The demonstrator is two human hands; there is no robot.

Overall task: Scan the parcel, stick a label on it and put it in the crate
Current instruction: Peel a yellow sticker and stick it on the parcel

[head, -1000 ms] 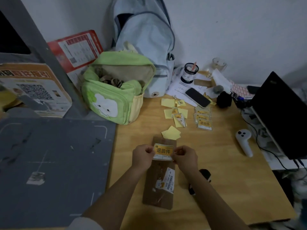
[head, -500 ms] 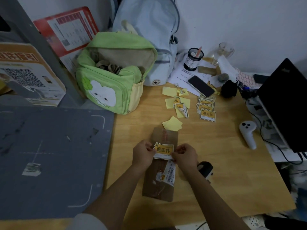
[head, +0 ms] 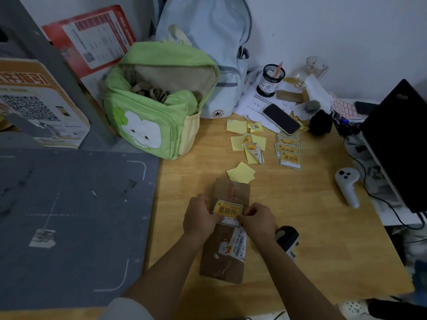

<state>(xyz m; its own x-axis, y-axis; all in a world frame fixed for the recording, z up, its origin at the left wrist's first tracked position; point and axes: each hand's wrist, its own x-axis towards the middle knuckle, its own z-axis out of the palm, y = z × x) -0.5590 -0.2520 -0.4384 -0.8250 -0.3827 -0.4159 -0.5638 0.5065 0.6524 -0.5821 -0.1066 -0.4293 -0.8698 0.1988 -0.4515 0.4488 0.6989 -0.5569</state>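
A long brown parcel (head: 225,257) lies flat on the wooden table (head: 312,239), with a white barcode sticker on its near half. A yellow-and-white label (head: 228,211) sits across the parcel's middle. My left hand (head: 198,219) pinches the label's left edge and my right hand (head: 258,221) pinches its right edge. A black-and-white handheld scanner (head: 286,239) lies on the table just right of my right wrist. An open green bag (head: 159,100) with brown items inside stands at the back left of the table.
A stack of yellow labels (head: 290,153) and loose yellow backing papers (head: 242,173) lie beyond the parcel. A phone (head: 280,118), a pen cup (head: 270,80), a white controller (head: 347,185) and a black laptop (head: 402,139) crowd the right. A grey mat (head: 69,222) covers the left.
Both hands have lowered the label towards me along the parcel, and it now lies close against the parcel's middle. The view has shifted slightly downward.
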